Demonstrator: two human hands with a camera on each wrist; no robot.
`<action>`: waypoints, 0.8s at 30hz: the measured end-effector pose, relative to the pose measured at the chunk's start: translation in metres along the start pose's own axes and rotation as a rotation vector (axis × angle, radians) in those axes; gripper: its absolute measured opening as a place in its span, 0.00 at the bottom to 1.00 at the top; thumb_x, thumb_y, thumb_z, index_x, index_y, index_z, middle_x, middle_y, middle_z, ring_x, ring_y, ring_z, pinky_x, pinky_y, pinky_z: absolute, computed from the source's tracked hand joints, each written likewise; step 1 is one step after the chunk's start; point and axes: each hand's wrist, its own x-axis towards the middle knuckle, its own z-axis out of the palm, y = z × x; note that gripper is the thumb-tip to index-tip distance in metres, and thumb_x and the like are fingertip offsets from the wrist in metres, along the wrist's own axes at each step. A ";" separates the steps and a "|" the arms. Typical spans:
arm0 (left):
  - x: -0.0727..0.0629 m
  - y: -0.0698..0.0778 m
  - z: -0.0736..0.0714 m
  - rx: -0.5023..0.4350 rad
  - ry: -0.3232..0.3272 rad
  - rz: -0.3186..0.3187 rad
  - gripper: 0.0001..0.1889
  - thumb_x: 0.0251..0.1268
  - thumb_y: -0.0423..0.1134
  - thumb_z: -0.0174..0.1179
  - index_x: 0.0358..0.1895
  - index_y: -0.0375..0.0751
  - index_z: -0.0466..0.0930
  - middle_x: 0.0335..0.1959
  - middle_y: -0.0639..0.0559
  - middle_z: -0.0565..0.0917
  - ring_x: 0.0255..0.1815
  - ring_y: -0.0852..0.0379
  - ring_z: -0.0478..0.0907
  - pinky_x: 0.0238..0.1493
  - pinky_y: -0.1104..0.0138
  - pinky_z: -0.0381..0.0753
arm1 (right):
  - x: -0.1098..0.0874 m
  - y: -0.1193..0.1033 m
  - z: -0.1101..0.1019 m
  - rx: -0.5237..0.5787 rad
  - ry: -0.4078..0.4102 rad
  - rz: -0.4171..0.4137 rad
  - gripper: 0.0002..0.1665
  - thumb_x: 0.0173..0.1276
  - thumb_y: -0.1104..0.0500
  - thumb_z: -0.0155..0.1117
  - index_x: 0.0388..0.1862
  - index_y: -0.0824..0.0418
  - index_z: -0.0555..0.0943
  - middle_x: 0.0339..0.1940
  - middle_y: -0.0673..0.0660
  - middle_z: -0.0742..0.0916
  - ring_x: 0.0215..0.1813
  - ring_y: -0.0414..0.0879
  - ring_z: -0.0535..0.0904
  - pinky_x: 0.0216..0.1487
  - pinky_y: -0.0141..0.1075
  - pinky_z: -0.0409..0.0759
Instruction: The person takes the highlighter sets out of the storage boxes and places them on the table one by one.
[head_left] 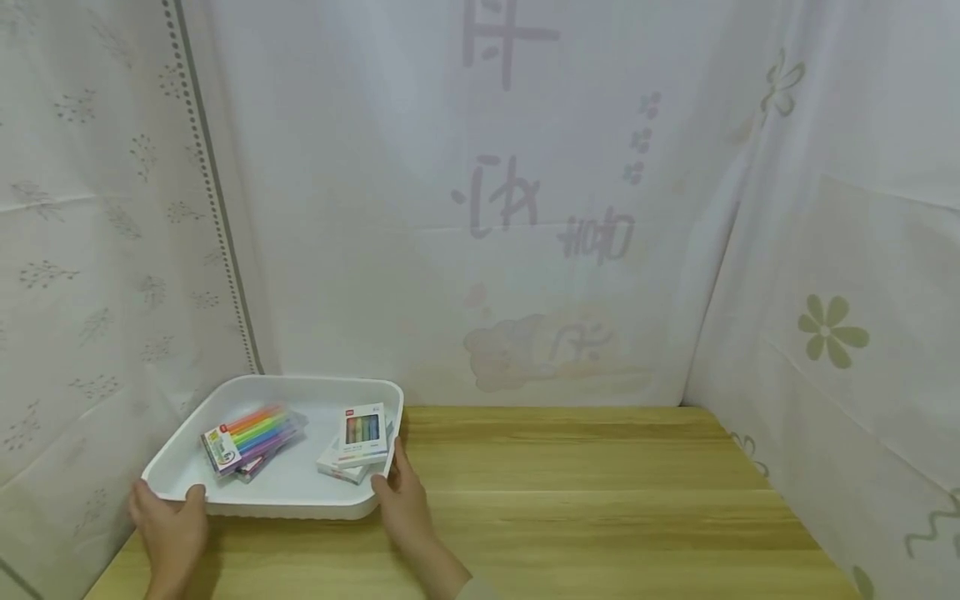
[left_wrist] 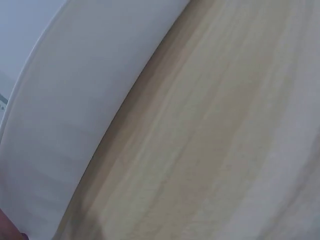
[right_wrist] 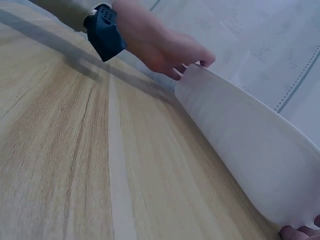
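Observation:
A white rectangular tray (head_left: 300,510) is at the left of the table in the head view. My left hand (head_left: 171,532) grips its front left corner, thumb over the rim. At the front right corner, my right hand (head_left: 407,510) holds the rim with the thumb on top and fingers along the outer side. Inside lie a clear pack of rainbow-coloured pens (head_left: 262,432), partly covering another pack, and a white box with a window showing coloured sticks (head_left: 363,433), on top of a second white box (head_left: 341,468). The right wrist view shows the tray's outer wall (right_wrist: 250,140) close to the tabletop.
The wood-grain table (head_left: 600,500) stretches to the right of the tray. A pale printed curtain (head_left: 420,208) hangs behind it, with further curtains at the left (head_left: 97,275) and right (head_left: 847,250). A dark wrist device (right_wrist: 106,32) sits on the left forearm.

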 end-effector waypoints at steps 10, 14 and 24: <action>-0.010 -0.001 0.004 -0.050 -0.014 -0.046 0.47 0.66 0.35 0.48 0.80 0.31 0.28 0.81 0.26 0.37 0.82 0.29 0.36 0.83 0.49 0.33 | -0.006 0.002 -0.012 0.003 0.009 0.006 0.43 0.73 0.54 0.57 0.83 0.48 0.53 0.80 0.58 0.67 0.78 0.59 0.67 0.72 0.50 0.70; -0.014 0.001 0.007 -0.071 0.003 -0.049 0.45 0.65 0.34 0.49 0.81 0.31 0.32 0.80 0.26 0.42 0.81 0.30 0.41 0.83 0.51 0.36 | -0.007 0.001 -0.018 0.033 -0.006 0.009 0.42 0.74 0.54 0.56 0.83 0.46 0.52 0.82 0.55 0.64 0.79 0.56 0.65 0.73 0.48 0.69; -0.018 -0.001 0.013 -0.117 -0.018 -0.112 0.42 0.67 0.33 0.48 0.81 0.36 0.37 0.79 0.33 0.48 0.78 0.38 0.50 0.83 0.58 0.47 | -0.014 0.001 -0.032 0.025 0.020 0.002 0.44 0.71 0.55 0.59 0.83 0.50 0.55 0.80 0.57 0.68 0.76 0.58 0.69 0.71 0.48 0.72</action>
